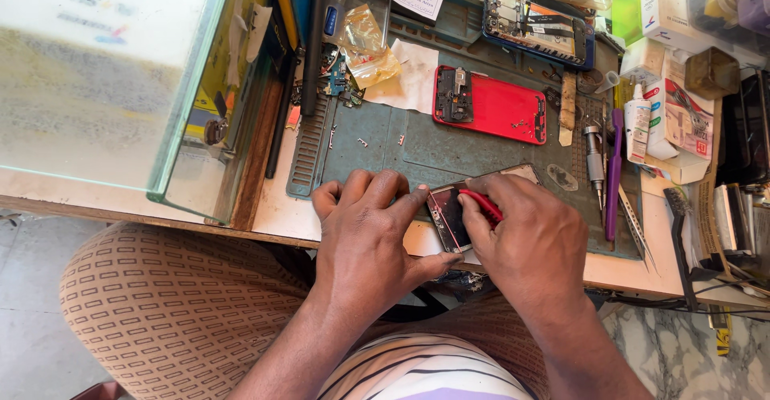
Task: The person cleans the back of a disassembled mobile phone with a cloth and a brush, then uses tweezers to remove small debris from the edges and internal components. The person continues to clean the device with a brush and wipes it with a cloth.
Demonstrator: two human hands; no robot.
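Hands [449,231] on opened phone [446,214] over cluttered teal mat [385,143].

Two hands work at the bench: one left hand [370,235] and one right hand [525,239]. Three opened phones are in sight: one under the hands [446,215], one red phone back [491,105] on the mat, and one dark blue phone [536,27] at the far edge. One grey-green work mat [417,147] lies beneath them. One red-handled tool [481,203] shows in the right hand. One purple-handled tool [614,171], one metal screwdriver [594,159] and one pair of tweezers [635,223] lie at the right. One small white bottle [638,127] stands beside them.
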